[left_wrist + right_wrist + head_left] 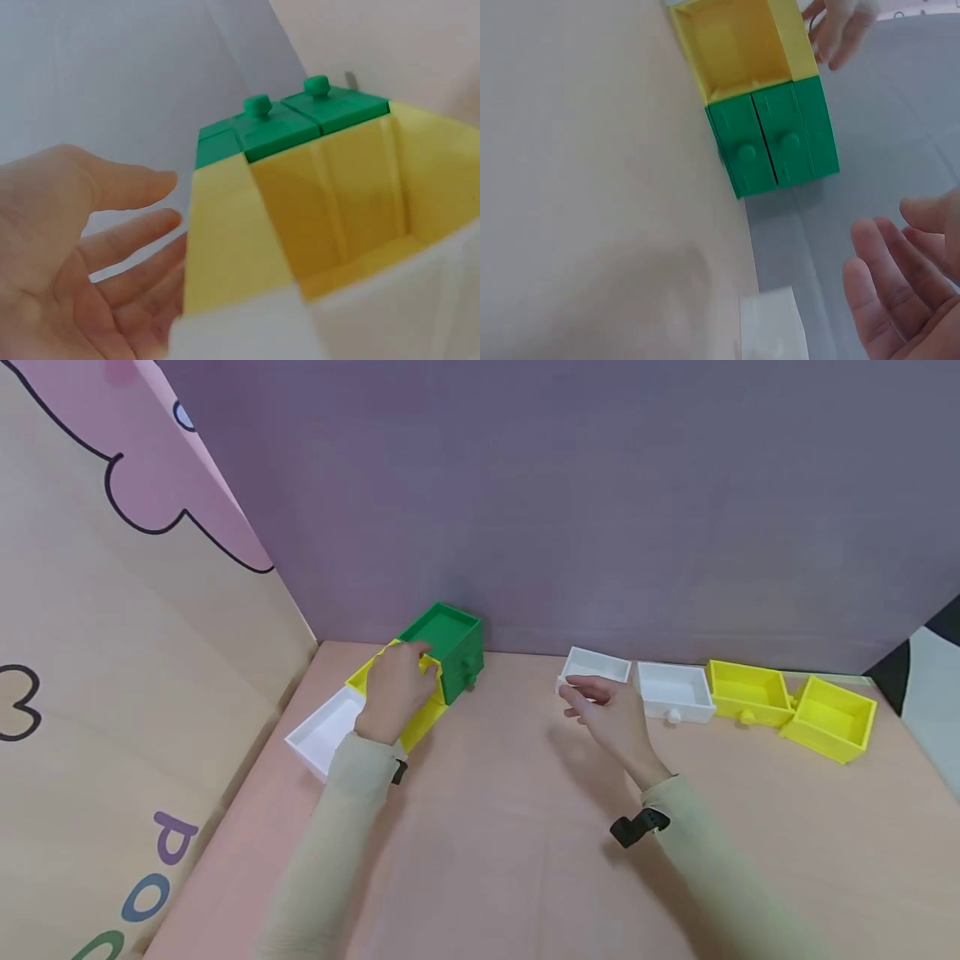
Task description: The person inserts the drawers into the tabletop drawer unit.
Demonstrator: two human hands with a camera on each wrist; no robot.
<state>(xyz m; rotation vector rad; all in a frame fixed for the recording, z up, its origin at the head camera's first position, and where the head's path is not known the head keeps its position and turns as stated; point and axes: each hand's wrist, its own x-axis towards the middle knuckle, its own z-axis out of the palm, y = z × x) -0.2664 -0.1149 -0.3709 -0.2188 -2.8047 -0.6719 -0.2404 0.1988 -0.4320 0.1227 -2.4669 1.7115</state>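
At left, cabinet (425, 724): slants lengthwise back-right; white, yellow, green.
Left hand (396, 689): my fingers loose.
Right hand (613, 718): loose.

Head view: left hand (396, 689) covers part of yellow shell (424, 723), contact unclear; right hand (613, 714) hides part of leftmost white drawer (600, 665). Left wrist view blurs, crops white shell (397, 309); right wrist view crops right hand.

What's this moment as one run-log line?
left hand: over yellow frame; right hand: empty, by white drawers; green frame: two green drawers in; yellow frame: no drawers
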